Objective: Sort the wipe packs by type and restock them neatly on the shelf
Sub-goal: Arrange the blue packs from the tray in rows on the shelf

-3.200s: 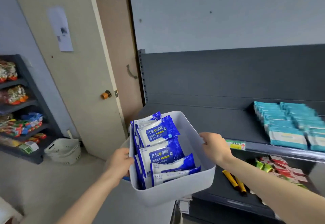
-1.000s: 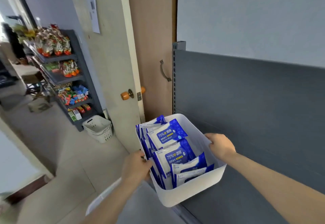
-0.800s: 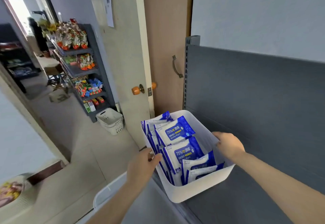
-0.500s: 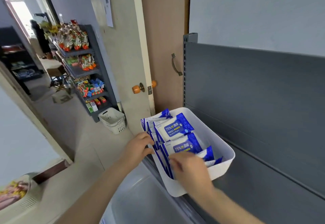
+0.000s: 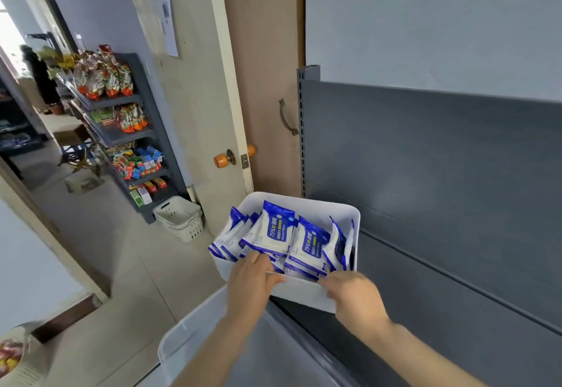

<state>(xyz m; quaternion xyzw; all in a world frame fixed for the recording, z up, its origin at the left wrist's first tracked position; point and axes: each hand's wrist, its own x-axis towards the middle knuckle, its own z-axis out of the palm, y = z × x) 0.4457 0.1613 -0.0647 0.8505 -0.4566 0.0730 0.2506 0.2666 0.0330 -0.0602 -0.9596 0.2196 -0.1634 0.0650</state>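
A white bin [image 5: 307, 294] sits at the left end of the dark grey shelf [image 5: 441, 289], tipped toward me, with several blue-and-white alcohol wipe packs [image 5: 275, 236] standing in it. My left hand [image 5: 254, 281] grips the bin's near rim, fingers curled over the edge against the packs. On the same rim further right, my right hand [image 5: 355, 294] has its fingertips reaching in at the lower edge of the packs. Whether it holds a pack or only the rim is hidden.
A translucent plastic tub [image 5: 194, 344] stands below the bin at my left. A cream door with an orange knob [image 5: 222, 160] is beside the shelf upright. Farther left are a snack rack [image 5: 127, 131] and a white basket [image 5: 181, 218] on the floor.
The bin has turned so its long side faces me and now rests on the shelf end. Both hands shifted from its sides to the near rim; the packs lean left.
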